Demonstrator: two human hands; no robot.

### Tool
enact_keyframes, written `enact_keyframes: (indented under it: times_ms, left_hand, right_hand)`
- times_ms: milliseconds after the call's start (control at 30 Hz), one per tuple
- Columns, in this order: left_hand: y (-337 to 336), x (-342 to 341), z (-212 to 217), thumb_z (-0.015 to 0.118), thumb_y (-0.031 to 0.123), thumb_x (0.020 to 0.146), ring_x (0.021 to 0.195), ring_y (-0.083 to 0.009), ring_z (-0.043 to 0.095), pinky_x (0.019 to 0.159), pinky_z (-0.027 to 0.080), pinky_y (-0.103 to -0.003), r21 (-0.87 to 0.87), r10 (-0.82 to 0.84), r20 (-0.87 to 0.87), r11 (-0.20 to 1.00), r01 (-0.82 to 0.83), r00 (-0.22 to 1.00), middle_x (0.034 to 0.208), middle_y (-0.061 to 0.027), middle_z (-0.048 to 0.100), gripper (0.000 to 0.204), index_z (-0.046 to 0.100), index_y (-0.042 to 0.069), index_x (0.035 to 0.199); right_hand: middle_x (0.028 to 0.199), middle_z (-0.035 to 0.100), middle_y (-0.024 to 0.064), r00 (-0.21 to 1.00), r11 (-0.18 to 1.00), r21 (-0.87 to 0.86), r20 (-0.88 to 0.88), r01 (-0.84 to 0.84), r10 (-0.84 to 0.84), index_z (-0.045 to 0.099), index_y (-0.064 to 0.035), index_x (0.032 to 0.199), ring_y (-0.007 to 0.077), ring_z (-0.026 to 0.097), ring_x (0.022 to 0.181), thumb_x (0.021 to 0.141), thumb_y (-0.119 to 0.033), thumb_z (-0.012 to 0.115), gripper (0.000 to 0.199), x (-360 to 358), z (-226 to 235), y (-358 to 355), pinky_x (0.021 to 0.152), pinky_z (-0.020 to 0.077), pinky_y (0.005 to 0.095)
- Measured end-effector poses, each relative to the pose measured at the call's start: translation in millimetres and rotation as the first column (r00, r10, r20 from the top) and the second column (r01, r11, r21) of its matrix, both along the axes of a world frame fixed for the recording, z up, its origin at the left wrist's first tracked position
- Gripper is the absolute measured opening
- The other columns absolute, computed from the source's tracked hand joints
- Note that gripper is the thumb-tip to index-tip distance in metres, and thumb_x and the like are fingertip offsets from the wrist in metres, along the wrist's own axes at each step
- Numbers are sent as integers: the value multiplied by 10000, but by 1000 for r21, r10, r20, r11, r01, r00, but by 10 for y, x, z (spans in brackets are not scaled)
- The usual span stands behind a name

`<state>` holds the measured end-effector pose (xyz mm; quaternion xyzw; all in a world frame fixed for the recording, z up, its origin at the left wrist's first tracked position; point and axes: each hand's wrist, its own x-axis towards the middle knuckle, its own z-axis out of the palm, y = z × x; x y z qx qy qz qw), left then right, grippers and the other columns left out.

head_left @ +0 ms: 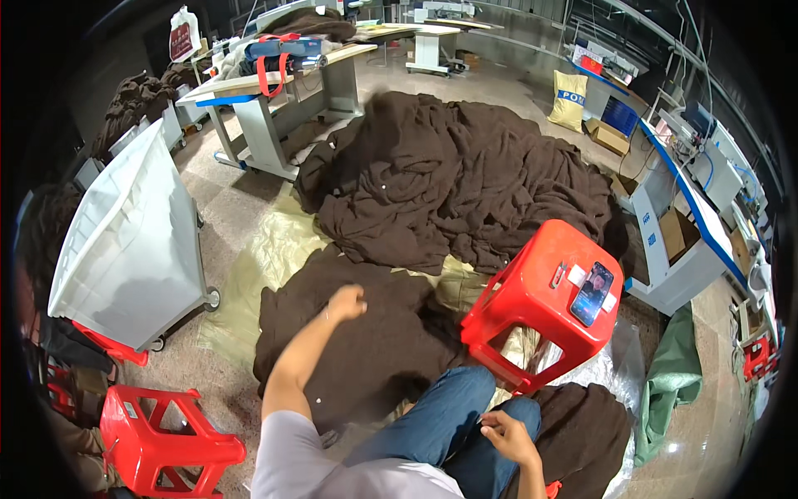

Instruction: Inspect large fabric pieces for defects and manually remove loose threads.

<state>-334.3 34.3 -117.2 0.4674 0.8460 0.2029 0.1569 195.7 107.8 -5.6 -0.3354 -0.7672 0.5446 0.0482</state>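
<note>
Stretched out in front, my left hand [347,303] is closed over a dark brown cloth [332,349] spread on the floor before my legs. Whether its curled fingers grip that cloth I cannot make out. My right hand [509,437] hangs just above my right knee, its fingers bent together around something too small to name, if anything. Beyond the spread cloth rises a large heap of the same brown fabric [465,175]. More brown cloth [586,432] lies to the right of my legs.
A red plastic stool [540,333] with a phone [592,293] on it stands at front right. Another red stool [162,441] is at lower left, near a white wheeled bin [133,233]. Yellowish plastic sheeting [266,258] lies under the cloth. Work tables [266,125] stand around.
</note>
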Motion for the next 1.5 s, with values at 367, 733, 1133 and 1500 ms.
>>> enact_keyframes:
  times_ms: [367, 733, 1133, 1500]
  left_hand:
    - [-1436, 1248, -1026, 710, 64, 818, 1491, -346, 153, 956, 418, -680, -355, 506, -307, 725, -590, 806, 1617, -179, 74, 741, 349, 206, 1450]
    - [-1486, 898, -441, 776, 183, 784, 1361, -352, 406, 1092, 364, -515, 13, 914, -238, 342, -940, 329, 1434, -151, 454, 621, 457, 142, 1316]
    - [-2336, 931, -663, 719, 245, 873, 1173, -340, 588, 995, 471, -488, -329, 448, 887, 445, -833, -111, 1288, -193, 612, 485, 580, -17, 1257]
    - [-1023, 1867, 1594, 619, 161, 967, 1132, -227, 629, 995, 503, -392, 165, -384, 906, 708, -687, -178, 1187, -102, 665, 277, 589, 30, 1209]
  right_hand:
    - [1005, 718, 151, 989, 996, -11, 118, 87, -85, 636, 8, 1166, 192, 698, 862, 898, -104, 690, 296, 161, -345, -701, 770, 556, 315]
    - [1070, 700, 184, 987, 997, 32, 144, 74, -78, 615, 39, 1190, 205, 681, 905, 909, -32, 648, 292, -24, -230, -751, 808, 533, 318]
    - [1052, 699, 170, 996, 995, 104, 91, -12, 2, 621, 30, 1181, 196, 676, 875, 913, -38, 642, 277, -129, -196, -881, 803, 530, 316]
    - [1469, 362, 213, 898, 951, 300, -434, 74, 67, 235, -47, 1537, 337, 461, 1313, 700, -235, 882, 1074, -1596, 320, -1032, 1095, 379, 426]
